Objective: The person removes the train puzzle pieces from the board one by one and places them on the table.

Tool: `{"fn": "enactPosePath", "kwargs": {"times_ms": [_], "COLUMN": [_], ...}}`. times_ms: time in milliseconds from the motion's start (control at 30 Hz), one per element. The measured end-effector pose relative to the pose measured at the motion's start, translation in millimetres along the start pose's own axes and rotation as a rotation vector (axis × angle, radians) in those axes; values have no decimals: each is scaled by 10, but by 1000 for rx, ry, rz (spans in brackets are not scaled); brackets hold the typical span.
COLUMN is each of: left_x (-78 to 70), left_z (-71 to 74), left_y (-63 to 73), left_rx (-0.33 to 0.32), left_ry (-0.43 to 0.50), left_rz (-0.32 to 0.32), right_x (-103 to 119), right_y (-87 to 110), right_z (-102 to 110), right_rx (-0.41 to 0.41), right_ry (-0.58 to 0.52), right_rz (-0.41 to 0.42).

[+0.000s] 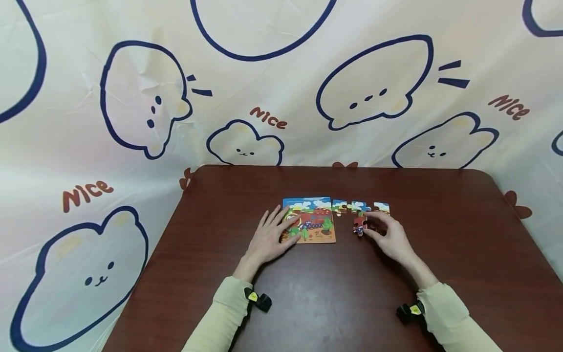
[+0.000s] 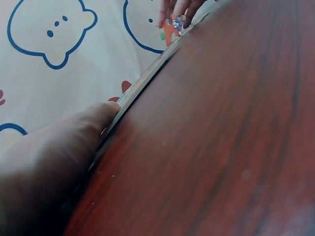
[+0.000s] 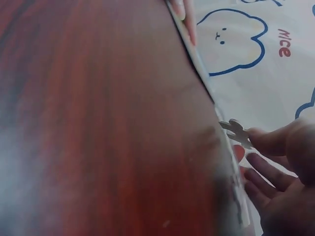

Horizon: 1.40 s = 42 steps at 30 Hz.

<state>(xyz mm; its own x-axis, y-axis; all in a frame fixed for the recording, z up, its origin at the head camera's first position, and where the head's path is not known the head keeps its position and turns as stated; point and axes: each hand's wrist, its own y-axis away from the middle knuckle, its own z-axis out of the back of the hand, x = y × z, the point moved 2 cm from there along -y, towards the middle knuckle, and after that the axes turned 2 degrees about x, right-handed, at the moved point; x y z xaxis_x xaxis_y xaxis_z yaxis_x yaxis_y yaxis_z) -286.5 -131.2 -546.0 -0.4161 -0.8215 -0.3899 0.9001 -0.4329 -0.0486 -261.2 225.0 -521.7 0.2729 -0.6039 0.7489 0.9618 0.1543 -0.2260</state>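
Note:
In the head view a picture puzzle (image 1: 323, 234), showing a red train and green cacti, lies flat on the table. My left hand (image 1: 267, 238) rests on its left side, fingers spread and straight; the left wrist view shows the thumb (image 2: 64, 147) at the edge. To the right of the puzzle, my right hand (image 1: 393, 238) pinches a red and blue jigsaw piece (image 1: 359, 226) between thumb and fingers. From the right wrist the piece's grey side (image 3: 238, 132) is visible, tilted up off the table. Part of the piece is hidden by the fingertips.
Several jigsaw pieces with blue sky lie in a row beyond the right hand, among them a left one (image 1: 339, 206) and a right one (image 1: 381, 207). The brown table (image 1: 325, 293) meets a patterned cloth (image 1: 299, 83) at its far edge.

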Motion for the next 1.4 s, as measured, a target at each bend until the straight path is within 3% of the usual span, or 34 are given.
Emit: {"fn": "enactPosePath", "kwargs": {"times_ms": [167, 467, 867, 1100, 1400], "left_x": [4, 8, 10, 23, 17], "left_z": [22, -14, -12, -12, -8], "left_y": [-15, 11, 9, 0, 9], "left_rx": [-6, -12, 4, 8, 9], "left_ry": [-4, -1, 4, -4, 7], "left_rz": [-3, -4, 2, 4, -3], "right_x": [-68, -204, -234, -58, 287], "right_y": [9, -26, -35, -94, -318], "right_z": [9, 31, 9, 2, -275], "right_rx": [-7, 95, 81, 23, 87], "right_ry": [65, 93, 163, 114, -12], "right_rz": [64, 31, 52, 46, 77]}}
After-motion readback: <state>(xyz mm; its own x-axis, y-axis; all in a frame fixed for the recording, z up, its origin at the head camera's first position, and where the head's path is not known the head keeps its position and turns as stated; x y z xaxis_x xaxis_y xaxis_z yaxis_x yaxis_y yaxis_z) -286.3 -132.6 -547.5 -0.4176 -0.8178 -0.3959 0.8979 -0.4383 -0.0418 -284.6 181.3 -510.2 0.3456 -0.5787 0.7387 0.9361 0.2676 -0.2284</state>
